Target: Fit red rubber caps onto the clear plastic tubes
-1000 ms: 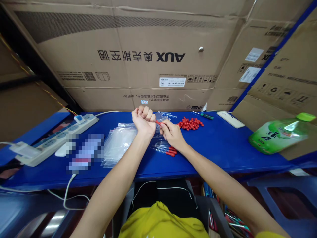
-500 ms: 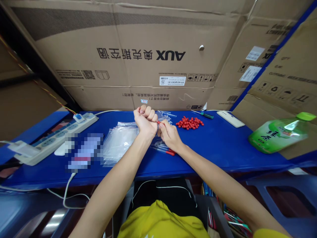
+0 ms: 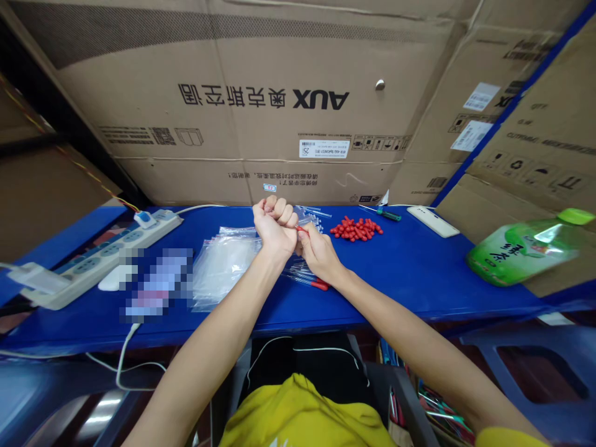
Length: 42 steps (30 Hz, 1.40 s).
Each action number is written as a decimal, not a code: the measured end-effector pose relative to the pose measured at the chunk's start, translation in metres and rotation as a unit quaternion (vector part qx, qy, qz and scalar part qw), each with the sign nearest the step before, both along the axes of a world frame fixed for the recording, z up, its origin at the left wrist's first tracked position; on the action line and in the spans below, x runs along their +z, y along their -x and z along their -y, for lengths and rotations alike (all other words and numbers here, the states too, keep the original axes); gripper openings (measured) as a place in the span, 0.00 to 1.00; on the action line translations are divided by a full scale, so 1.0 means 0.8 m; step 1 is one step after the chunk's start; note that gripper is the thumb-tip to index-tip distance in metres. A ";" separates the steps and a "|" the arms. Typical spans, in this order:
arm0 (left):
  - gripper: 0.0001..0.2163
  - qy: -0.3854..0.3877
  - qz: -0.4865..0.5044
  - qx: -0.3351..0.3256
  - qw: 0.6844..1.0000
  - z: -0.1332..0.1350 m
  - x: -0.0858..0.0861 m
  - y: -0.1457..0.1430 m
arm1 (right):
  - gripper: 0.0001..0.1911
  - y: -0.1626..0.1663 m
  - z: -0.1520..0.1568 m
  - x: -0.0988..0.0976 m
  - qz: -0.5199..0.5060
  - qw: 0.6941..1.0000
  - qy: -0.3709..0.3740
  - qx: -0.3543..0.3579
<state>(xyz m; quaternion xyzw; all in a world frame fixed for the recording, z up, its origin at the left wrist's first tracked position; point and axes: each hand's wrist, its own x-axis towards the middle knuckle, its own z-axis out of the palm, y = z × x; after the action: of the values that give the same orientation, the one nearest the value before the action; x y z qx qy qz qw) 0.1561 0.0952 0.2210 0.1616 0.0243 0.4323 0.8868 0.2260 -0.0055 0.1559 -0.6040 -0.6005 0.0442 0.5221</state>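
Note:
My left hand (image 3: 275, 226) is closed in a fist above the blue table, palm side up. Against its little-finger side, my right hand (image 3: 319, 253) pinches a red rubber bulb (image 3: 303, 230) between thumb and fingers. The bulb bridges the two hands as the end of a dropper; whatever tube it sits on is hidden inside the left fist. Behind the hands lie loose clear tubes (image 3: 311, 215). Under my right wrist rest several droppers (image 3: 305, 273) with red bulbs on their ends. A pile of loose red bulbs (image 3: 356, 229) sits to the right.
Clear zip bags (image 3: 226, 264) are stacked left of my forearm. Farther left are a blurred phone (image 3: 161, 282) and a power strip (image 3: 109, 248). On the right lie a screwdriver (image 3: 388, 215), a white device (image 3: 433, 221) and a green bottle (image 3: 521, 248). Cardboard (image 3: 261, 136) walls the back.
Both hands keep nearly the same pose, pressed together around the red bulb. The view has tilted very slightly; nothing on the table has visibly moved.

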 end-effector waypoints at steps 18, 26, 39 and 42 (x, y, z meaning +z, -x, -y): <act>0.18 -0.019 0.013 0.012 1.000 -0.008 0.010 0.007 | 0.15 -0.007 0.004 0.004 0.072 0.996 -0.040 -0.044; 0.17 -0.022 -0.004 0.020 1.000 -0.001 0.014 0.008 | 0.17 -0.006 0.004 0.001 0.103 0.991 -0.069 -0.050; 0.17 0.002 0.005 0.007 1.000 0.004 0.013 0.008 | 0.16 -0.002 0.003 0.000 0.104 0.989 -0.085 -0.058; 0.17 -0.001 0.014 -0.001 1.000 0.003 0.013 0.008 | 0.16 -0.002 0.003 0.000 0.100 0.990 -0.084 -0.055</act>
<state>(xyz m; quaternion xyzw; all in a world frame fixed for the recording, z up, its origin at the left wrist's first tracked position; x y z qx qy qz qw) 0.1499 0.0931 0.2312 0.1563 0.0110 0.4339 0.8873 0.2274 -0.0078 0.1563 -0.5916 -0.6174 -0.0955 0.5096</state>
